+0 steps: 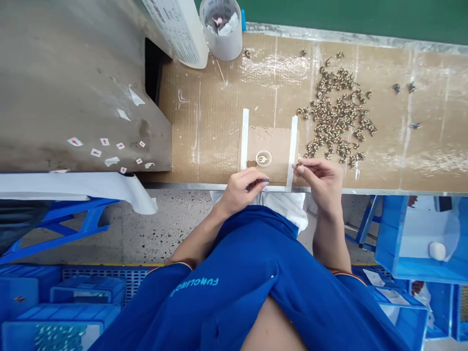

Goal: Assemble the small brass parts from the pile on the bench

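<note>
My left hand (241, 191) rests at the table's front edge, its fingertips pinching a small dark part with a blue end (261, 182). A small brass part (299, 165) is held between the fingertips of my right hand (318, 181). Both hands are close together over a cardboard-covered work surface (212, 131). Just beyond them, a heap of several small brass parts (332, 122) lies spread on the cardboard. A round white-ringed mark (263, 158) sits on a cardboard patch between two white tape strips (244, 139).
A white plastic tub with scraps (222, 31) stands at the far edge near a printed white sheet (179, 29). A grey metal panel (73, 92) with small red-and-white labels lies left. Blue crates (413, 239) sit below on both sides.
</note>
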A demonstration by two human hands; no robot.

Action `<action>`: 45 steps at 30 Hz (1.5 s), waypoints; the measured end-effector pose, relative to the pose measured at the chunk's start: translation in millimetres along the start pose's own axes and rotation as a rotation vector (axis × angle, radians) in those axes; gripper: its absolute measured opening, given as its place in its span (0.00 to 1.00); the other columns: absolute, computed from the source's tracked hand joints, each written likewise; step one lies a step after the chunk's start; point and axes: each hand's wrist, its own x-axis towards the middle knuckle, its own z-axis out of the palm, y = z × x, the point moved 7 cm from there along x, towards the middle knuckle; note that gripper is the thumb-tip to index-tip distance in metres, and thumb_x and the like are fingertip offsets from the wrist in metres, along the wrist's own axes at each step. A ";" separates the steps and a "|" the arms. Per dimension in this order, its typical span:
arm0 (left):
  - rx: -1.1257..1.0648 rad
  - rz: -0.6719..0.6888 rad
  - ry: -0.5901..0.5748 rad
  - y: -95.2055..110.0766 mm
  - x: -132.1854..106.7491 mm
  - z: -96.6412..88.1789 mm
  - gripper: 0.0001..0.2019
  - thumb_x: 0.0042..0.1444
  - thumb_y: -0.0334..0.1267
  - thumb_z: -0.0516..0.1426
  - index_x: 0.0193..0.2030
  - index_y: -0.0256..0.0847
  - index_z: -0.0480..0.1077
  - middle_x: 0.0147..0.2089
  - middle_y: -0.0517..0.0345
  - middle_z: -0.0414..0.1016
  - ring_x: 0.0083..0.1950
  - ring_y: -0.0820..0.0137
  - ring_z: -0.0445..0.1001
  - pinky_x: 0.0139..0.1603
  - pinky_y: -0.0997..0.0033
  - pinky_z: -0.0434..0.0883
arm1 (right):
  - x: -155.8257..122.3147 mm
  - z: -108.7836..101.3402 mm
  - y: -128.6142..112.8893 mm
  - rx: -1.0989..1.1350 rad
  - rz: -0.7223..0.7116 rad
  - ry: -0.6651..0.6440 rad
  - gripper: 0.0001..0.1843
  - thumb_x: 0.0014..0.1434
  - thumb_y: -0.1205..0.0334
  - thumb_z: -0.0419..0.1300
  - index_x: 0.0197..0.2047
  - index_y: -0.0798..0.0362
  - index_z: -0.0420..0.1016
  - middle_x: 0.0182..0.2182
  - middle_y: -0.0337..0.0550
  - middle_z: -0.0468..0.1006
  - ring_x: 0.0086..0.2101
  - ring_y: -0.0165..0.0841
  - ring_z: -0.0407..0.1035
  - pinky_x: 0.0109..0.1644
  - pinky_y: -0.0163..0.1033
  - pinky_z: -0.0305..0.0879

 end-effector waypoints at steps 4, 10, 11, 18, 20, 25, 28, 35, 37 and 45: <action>0.038 0.029 0.112 11.0 -3.1 4.7 0.05 0.67 0.34 0.61 0.40 0.38 0.77 0.33 0.57 0.79 0.31 0.75 0.73 0.31 0.76 0.69 | -27.2 23.9 9.9 0.146 0.092 0.014 0.18 0.50 0.43 0.77 0.34 0.48 0.83 0.29 0.40 0.85 0.29 0.35 0.80 0.35 0.42 0.81; 0.089 0.024 0.172 14.6 -4.5 17.0 0.08 0.69 0.37 0.61 0.37 0.38 0.77 0.31 0.58 0.78 0.30 0.75 0.73 0.31 0.75 0.70 | -39.2 38.7 21.7 0.266 0.103 0.098 0.22 0.53 0.38 0.74 0.37 0.48 0.82 0.28 0.38 0.83 0.30 0.34 0.79 0.39 0.43 0.81; 0.100 0.025 0.170 15.0 -4.6 18.6 0.09 0.69 0.37 0.60 0.38 0.38 0.77 0.31 0.58 0.78 0.30 0.75 0.73 0.31 0.75 0.69 | -40.0 38.5 22.5 0.265 0.113 0.102 0.22 0.53 0.38 0.74 0.37 0.48 0.82 0.28 0.38 0.83 0.30 0.34 0.79 0.39 0.43 0.81; 0.116 0.018 0.161 21.4 -7.1 23.1 0.10 0.69 0.39 0.60 0.39 0.39 0.79 0.30 0.58 0.78 0.30 0.75 0.72 0.32 0.74 0.69 | -45.2 30.9 15.4 0.215 0.109 0.045 0.20 0.55 0.40 0.73 0.39 0.48 0.83 0.28 0.39 0.84 0.30 0.35 0.80 0.38 0.43 0.82; 0.116 0.007 0.158 24.3 -7.1 24.0 0.09 0.69 0.39 0.61 0.39 0.39 0.80 0.30 0.58 0.77 0.29 0.74 0.72 0.32 0.74 0.69 | -45.8 29.3 13.6 0.219 0.096 0.030 0.21 0.55 0.40 0.73 0.38 0.48 0.83 0.29 0.39 0.84 0.30 0.35 0.80 0.38 0.43 0.82; 0.151 0.040 0.130 36.3 -5.6 26.2 0.09 0.68 0.37 0.61 0.37 0.38 0.79 0.29 0.58 0.77 0.28 0.75 0.72 0.30 0.75 0.68 | -47.3 25.1 9.0 0.247 0.067 0.003 0.21 0.53 0.40 0.75 0.35 0.49 0.82 0.28 0.38 0.82 0.29 0.33 0.78 0.37 0.42 0.80; 0.162 0.074 0.072 43.7 -4.1 27.2 0.09 0.68 0.35 0.61 0.36 0.37 0.78 0.30 0.58 0.79 0.29 0.75 0.73 0.31 0.75 0.68 | -48.8 21.4 5.2 0.242 0.060 -0.032 0.21 0.52 0.40 0.75 0.34 0.49 0.82 0.27 0.38 0.81 0.28 0.32 0.76 0.36 0.40 0.79; 0.232 0.153 -0.032 64.6 -0.5 21.9 0.09 0.69 0.33 0.59 0.36 0.36 0.76 0.33 0.57 0.80 0.31 0.74 0.75 0.33 0.75 0.69 | -51.9 20.5 -9.1 0.243 0.024 -0.169 0.22 0.56 0.40 0.73 0.31 0.50 0.77 0.25 0.37 0.77 0.26 0.30 0.71 0.32 0.38 0.73; 0.265 0.177 -0.044 72.5 1.2 19.8 0.09 0.70 0.34 0.59 0.36 0.36 0.75 0.32 0.57 0.79 0.31 0.75 0.74 0.32 0.75 0.68 | -53.8 22.2 -16.6 0.255 -0.017 -0.178 0.22 0.57 0.41 0.73 0.30 0.50 0.76 0.25 0.36 0.76 0.26 0.29 0.70 0.32 0.37 0.72; 0.362 0.285 -0.076 109.3 4.2 12.1 0.11 0.70 0.31 0.57 0.33 0.36 0.71 0.29 0.59 0.75 0.28 0.76 0.69 0.29 0.76 0.64 | -66.0 23.1 -41.5 0.400 -0.202 -0.204 0.18 0.62 0.48 0.71 0.30 0.50 0.74 0.26 0.36 0.71 0.27 0.27 0.66 0.31 0.34 0.66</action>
